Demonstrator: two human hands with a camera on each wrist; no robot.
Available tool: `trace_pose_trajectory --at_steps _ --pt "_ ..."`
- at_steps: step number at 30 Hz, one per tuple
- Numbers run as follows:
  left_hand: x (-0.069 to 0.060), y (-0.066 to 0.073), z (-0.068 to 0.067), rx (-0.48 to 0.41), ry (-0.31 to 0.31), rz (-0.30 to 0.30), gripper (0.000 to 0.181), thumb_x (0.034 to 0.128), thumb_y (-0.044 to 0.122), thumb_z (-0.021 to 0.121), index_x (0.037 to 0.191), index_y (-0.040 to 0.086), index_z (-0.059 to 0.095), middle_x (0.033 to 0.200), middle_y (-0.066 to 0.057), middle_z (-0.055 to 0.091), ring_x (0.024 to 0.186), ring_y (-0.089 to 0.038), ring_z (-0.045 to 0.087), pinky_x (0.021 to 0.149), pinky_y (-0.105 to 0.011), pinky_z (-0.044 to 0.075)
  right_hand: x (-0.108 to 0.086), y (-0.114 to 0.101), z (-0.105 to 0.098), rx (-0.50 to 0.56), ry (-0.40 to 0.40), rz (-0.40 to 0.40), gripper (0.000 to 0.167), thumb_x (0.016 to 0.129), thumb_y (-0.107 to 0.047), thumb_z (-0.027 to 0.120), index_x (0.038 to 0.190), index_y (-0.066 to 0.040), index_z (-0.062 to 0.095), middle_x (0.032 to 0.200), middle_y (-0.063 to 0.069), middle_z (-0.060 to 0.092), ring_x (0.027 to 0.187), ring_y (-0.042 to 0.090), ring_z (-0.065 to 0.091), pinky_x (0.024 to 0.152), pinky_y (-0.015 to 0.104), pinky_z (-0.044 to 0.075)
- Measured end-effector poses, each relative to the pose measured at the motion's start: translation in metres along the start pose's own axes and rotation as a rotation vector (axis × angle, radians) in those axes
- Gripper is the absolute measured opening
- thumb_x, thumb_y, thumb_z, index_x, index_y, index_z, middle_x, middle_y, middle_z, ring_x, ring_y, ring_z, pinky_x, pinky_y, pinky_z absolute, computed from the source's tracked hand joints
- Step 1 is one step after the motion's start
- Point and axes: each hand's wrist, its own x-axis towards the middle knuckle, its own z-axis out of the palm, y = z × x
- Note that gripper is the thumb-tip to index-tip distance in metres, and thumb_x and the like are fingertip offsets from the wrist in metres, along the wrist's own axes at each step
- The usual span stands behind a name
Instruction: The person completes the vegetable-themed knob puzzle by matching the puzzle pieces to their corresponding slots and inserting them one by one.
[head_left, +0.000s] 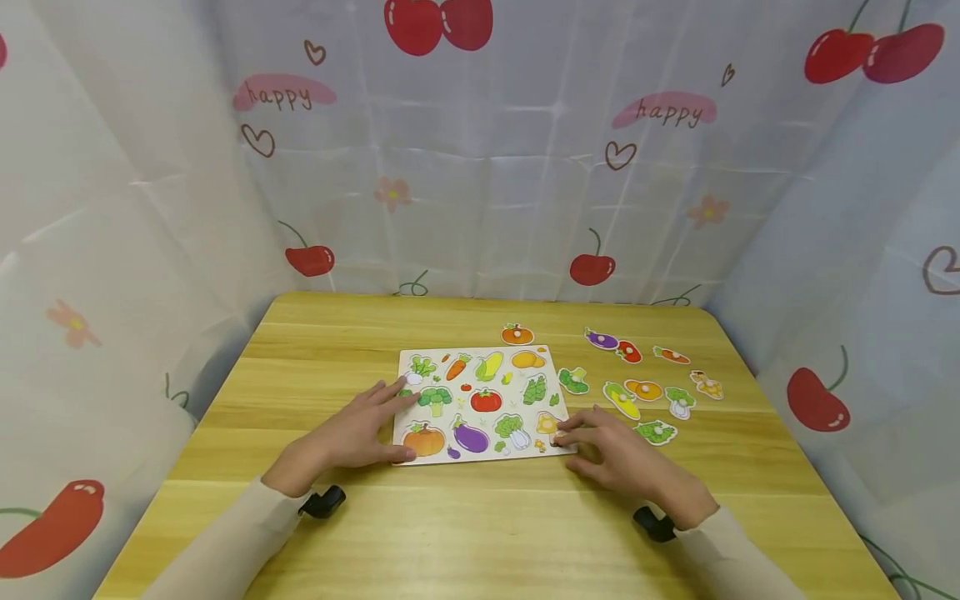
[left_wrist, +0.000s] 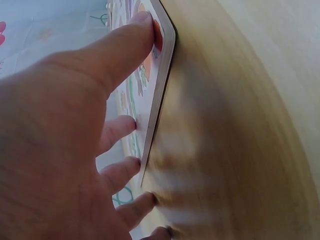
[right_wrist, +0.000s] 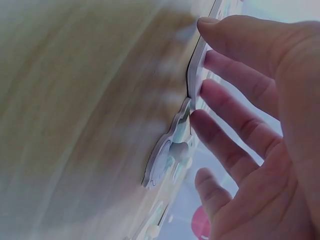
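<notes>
A flat board [head_left: 450, 408] printed with vegetables lies on the wooden table. My left hand [head_left: 360, 427] rests at its left side, thumb and some fingertips touching the surface; in the left wrist view the hand [left_wrist: 65, 120] has its fingers spread along the board's edge [left_wrist: 162, 65]. My right hand [head_left: 618, 454] touches the board's lower right corner, fingers over the printed mushroom. In the right wrist view that hand [right_wrist: 265, 120] has relaxed, slightly bent fingers, with a loose knobbed piece [right_wrist: 160, 160] beside the board. Neither hand holds anything.
Right of the board lie several loose vegetable pieces, among them a broccoli [head_left: 573, 381], an eggplant [head_left: 602, 339], a corn [head_left: 622, 400] and a cabbage [head_left: 680, 402]. A pumpkin piece [head_left: 517, 334] lies behind the board. Printed curtains [head_left: 480, 167] surround the table [head_left: 450, 533].
</notes>
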Motion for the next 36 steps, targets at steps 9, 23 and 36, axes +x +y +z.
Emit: trace_pose_trajectory --at_steps 9,23,36 --pt "0.000 0.001 -0.002 0.002 -0.016 -0.007 0.098 0.1017 0.059 0.088 0.181 0.018 0.045 0.196 -0.016 0.023 0.178 -0.060 0.022 0.138 -0.083 0.030 -0.001 0.005 0.000 -0.017 0.008 -0.027 0.032 0.102 -0.019 0.092 0.134 -0.019 0.088 0.145 0.006 0.080 0.136 0.033 0.073 0.115 0.064 0.059" --pt "0.000 -0.001 -0.001 -0.001 -0.030 -0.007 0.099 0.1026 0.058 0.087 0.182 0.019 0.043 0.197 -0.015 0.020 0.178 -0.061 0.020 0.138 -0.084 0.029 -0.007 0.012 -0.001 0.005 0.010 -0.017 0.034 0.102 -0.017 0.092 0.135 -0.021 0.087 0.152 0.008 0.078 0.144 0.036 0.070 0.131 0.078 0.044" --pt "0.001 -0.003 -0.003 0.005 -0.039 -0.003 0.100 0.1030 0.058 0.087 0.183 0.020 0.041 0.197 -0.015 0.018 0.179 -0.060 0.020 0.138 -0.083 0.029 -0.014 0.022 -0.011 -0.040 0.077 0.038 0.039 0.099 -0.015 0.095 0.137 -0.013 0.085 0.146 0.011 0.079 0.136 0.035 0.076 0.113 0.062 0.064"
